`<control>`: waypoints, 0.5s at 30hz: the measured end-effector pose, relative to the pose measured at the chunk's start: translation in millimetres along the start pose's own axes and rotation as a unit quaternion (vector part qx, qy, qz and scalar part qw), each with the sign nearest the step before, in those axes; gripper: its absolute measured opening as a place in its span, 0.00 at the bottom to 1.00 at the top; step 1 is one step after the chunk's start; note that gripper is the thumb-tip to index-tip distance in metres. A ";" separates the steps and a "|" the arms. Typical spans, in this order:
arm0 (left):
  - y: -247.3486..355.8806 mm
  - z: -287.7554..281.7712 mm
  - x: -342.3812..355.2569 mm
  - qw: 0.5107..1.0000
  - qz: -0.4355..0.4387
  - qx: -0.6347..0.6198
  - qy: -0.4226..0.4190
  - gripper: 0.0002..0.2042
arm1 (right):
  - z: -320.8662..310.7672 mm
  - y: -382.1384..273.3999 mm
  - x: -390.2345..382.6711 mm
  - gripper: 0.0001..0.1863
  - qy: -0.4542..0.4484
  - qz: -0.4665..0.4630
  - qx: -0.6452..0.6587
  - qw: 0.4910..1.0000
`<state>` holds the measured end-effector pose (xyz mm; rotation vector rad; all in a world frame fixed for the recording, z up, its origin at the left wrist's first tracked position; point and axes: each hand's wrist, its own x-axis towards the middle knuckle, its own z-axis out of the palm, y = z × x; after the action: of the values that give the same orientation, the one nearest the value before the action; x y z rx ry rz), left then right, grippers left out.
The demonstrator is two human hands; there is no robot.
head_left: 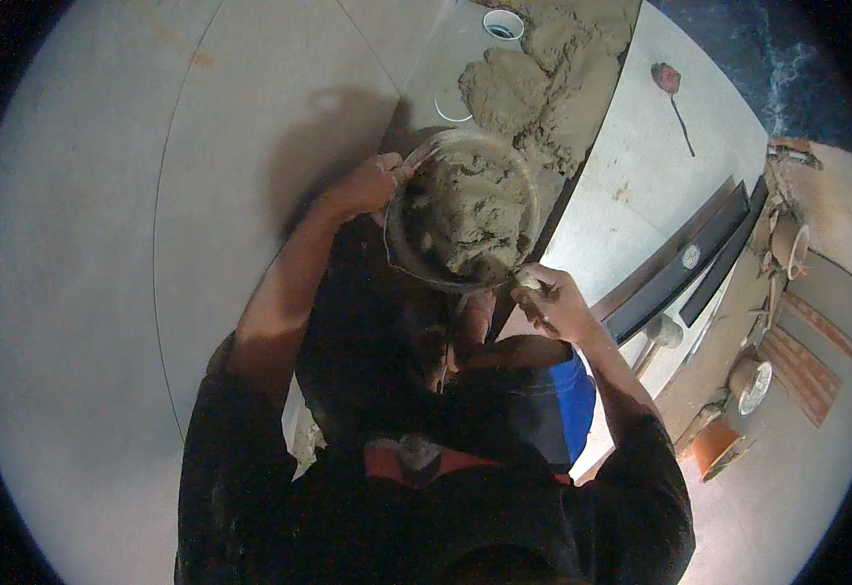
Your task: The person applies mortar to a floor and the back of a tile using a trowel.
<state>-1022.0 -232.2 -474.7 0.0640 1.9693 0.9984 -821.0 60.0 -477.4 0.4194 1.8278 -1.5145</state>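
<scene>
While the person bends over the work, the round pan full of grey-brown mortar is held up in the air, and this pan is my landmark for everything else. The left hand is closed on the pan's left rim, fingers curled over the edge. The right hand is at the near right side of the pan, closed around a small tool whose tip goes into the mortar; what kind of tool it is I cannot tell, because it is mostly hidden.

Just beyond the pan, a heap of the same mortar lies in a long channel between the pale slabs. To the left of the pan is a wide pale surface. To the right of the pan, well apart, a dark-headed tool lies alone, and farther right there are dark rails and some round pots.

I think the main danger is the pan itself. It looks heavy and only one hand carries it by the rim, so it may tip or slip when the right hand scrapes hard. Then wet mortar could fall on the pale surface instead of the channel. Also the mix may come out in one big lump and splash.
</scene>
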 end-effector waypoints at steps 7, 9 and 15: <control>-27.8 -4.5 -0.9 0.998 -0.051 -0.043 -0.018 0.18 | -49.2 -48.5 17.7 0.14 0.005 0.004 0.114 0.993; -28.0 -3.5 -1.3 0.993 -0.075 -0.088 -0.024 0.19 | -54.6 -69.8 35.8 0.15 0.063 -0.027 0.013 0.998; -31.8 0.5 13.6 0.992 -0.103 -0.070 0.021 0.21 | -79.9 -66.4 162.2 0.29 0.221 -0.230 -0.394 0.862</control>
<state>-1019.5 -247.8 -505.5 -0.2365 1.8926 1.0050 -1001.5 87.8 -538.5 -0.1018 2.8632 -0.8159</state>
